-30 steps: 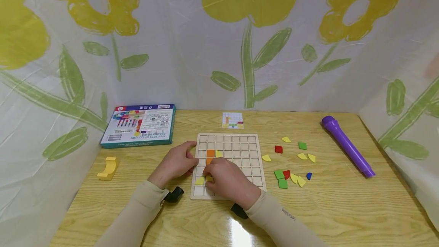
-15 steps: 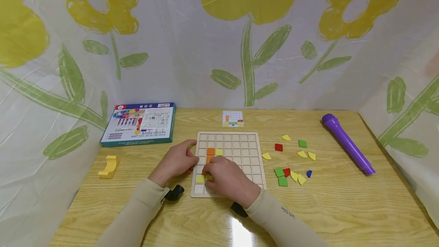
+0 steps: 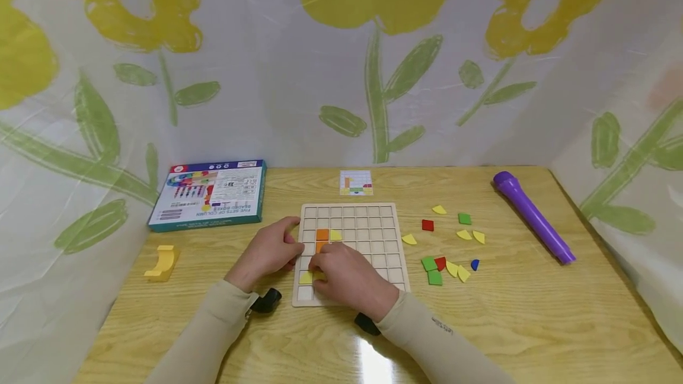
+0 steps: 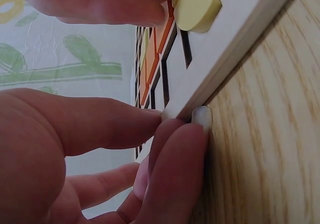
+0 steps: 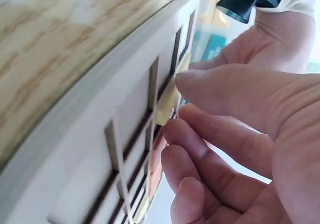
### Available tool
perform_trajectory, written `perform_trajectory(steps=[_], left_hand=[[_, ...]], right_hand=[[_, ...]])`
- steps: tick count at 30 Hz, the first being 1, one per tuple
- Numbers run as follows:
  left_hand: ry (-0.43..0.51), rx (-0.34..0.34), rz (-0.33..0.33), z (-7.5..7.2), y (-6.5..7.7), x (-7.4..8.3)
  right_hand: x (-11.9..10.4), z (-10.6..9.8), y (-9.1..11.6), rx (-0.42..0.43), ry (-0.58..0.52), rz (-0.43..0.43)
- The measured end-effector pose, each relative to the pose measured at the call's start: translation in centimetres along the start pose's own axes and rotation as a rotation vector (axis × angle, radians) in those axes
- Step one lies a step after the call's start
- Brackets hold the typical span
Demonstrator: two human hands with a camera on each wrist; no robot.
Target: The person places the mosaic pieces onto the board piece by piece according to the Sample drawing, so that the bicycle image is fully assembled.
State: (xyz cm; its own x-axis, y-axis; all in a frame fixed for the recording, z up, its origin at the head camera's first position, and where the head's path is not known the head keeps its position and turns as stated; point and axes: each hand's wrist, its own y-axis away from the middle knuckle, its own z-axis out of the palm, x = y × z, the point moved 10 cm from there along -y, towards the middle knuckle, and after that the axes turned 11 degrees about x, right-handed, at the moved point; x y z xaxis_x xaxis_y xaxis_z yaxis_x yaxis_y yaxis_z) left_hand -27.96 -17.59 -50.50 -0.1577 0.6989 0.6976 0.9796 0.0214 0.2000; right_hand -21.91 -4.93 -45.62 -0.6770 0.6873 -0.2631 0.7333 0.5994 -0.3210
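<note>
A wooden grid board [image 3: 349, 206] lies on the table. My left hand [image 3: 272, 248] holds its left edge, thumb and fingertips at the rim in the left wrist view. My right hand [image 3: 349, 277] reaches over the lower left cells. In the right wrist view its thumb and fingers pinch a yellow tile [image 5: 166, 104] low on the board. Beside it, a yellow tile [image 3: 306, 278] sits in the leftmost column. Farther up are an orange square tile [image 3: 322, 234], a second orange one partly hidden by the right hand, and a yellow quarter-round tile [image 3: 335, 234].
Loose tiles lie right of the board, among them a red square [image 3: 428, 225], a green square [image 3: 464, 218] and a blue half-round [image 3: 475, 265]. A pattern card [image 3: 356, 182] is behind. A box [image 3: 208, 197], a yellow arch block [image 3: 162, 264] and a purple microphone [image 3: 533, 216] lie farther out.
The head view has shifted slightly. The right hand has edged a little to the left over the lower cells. My left hand keeps its place at the board's edge.
</note>
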Motion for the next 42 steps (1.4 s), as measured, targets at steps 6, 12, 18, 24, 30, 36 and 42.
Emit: perform_trajectory(steps=[6, 12, 18, 24, 30, 36, 42], left_hand=[[0.013, -0.004, 0.000, 0.1, 0.1, 0.0], [0.033, -0.002, -0.003, 0.0, 0.2, 0.0], [0.030, -0.001, -0.009, -0.1, 0.2, -0.1], [0.040, -0.001, -0.011, 0.0, 0.2, -0.1], [0.044, -0.002, -0.002, 0.1, 0.2, 0.0], [0.034, 0.002, 0.004, 0.0, 0.2, 0.0], [0.029, -0.002, 0.011, 0.1, 0.1, 0.0]], right_hand=[[0.5, -1.3, 0.7, -0.006, -0.030, 0.028], [3.2, -3.3, 3.6, 0.015, -0.030, 0.079], [6.4, -5.4, 7.1, 0.039, 0.037, 0.123], [10.2, -7.1, 10.5, 0.068, 0.079, 0.229], [13.9, -8.9, 13.5, 0.096, 0.108, 0.316], [16.1, -10.5, 15.3, 0.116, 0.123, 0.356], [17.2, -10.7, 16.0, 0.098, 0.133, 0.371]])
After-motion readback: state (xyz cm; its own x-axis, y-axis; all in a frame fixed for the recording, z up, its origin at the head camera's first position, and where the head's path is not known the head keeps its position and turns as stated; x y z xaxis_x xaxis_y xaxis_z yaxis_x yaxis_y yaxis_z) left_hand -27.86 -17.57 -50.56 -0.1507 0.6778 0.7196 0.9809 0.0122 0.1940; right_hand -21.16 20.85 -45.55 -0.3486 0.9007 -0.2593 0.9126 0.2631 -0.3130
